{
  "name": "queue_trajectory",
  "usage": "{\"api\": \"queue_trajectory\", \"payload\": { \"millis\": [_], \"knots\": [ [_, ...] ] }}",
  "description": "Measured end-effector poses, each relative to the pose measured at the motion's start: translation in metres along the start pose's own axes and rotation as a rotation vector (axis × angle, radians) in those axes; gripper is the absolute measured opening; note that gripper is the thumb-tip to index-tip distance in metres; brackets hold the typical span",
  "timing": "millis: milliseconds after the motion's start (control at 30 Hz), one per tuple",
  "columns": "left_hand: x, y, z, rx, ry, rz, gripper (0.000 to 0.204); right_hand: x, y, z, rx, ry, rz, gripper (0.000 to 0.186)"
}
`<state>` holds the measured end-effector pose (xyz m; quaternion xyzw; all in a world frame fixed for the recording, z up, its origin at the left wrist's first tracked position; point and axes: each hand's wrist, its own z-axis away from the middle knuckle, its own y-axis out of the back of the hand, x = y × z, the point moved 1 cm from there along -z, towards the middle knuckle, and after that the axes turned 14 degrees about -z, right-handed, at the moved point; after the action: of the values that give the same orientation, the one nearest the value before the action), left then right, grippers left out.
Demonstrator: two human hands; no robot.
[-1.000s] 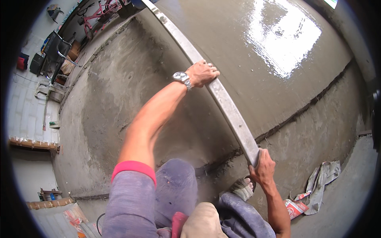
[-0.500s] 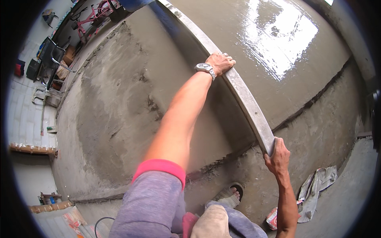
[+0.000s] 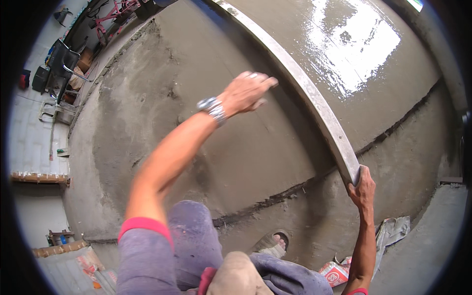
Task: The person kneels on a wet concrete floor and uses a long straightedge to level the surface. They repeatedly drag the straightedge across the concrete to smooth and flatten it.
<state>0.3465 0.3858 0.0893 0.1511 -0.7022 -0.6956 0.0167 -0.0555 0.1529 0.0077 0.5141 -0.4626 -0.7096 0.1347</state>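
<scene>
A long pale metal screed bar (image 3: 300, 78) lies slantwise across a bed of wet grey cement (image 3: 236, 162), from the far edge of the view to the near right. My right hand (image 3: 363, 189) is wrapped round its near end. My left hand (image 3: 248, 92), with a silver watch at the wrist, is in the air over the cement, just left of the bar and apart from it. Its fingers are loosely stretched with nothing in them. The bar's far end is out of view.
A ragged dark edge (image 3: 290, 191) borders the wet cement on the near side, by my sandalled foot (image 3: 275, 242). A crumpled sack (image 3: 393, 231) lies at the right. Along the left wall stand a black chair (image 3: 61, 66) and a pink bicycle (image 3: 109, 18).
My left hand has let go of the bar and drawn back to the left. The near end of the bar, still in my right hand, appears slightly farther right in view.
</scene>
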Motion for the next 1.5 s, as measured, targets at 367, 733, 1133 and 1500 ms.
{"api": "queue_trajectory", "payload": {
  "millis": [367, 733, 1133, 1500],
  "knots": [
    [0.019, 0.117, 0.266, -0.565, 0.464, 0.155, 0.052, -0.071, -0.018, -0.076, 0.069, 0.143, -0.074, 0.085],
    [0.113, 0.212, 0.366, -0.542, 0.977, 0.337, 0.051, -0.117, -0.086, -0.199, 0.016, -0.003, 0.08, 0.083],
    [0.193, 0.245, 0.443, -0.555, 1.324, 0.578, 0.049, -0.127, -0.065, -0.224, -0.135, -0.159, 0.122, 0.054],
    [0.183, 0.218, 0.459, -0.546, 1.316, 0.582, 0.048, -0.242, 0.006, -0.169, -0.386, -0.252, -0.66, 0.044]
  ]
}}
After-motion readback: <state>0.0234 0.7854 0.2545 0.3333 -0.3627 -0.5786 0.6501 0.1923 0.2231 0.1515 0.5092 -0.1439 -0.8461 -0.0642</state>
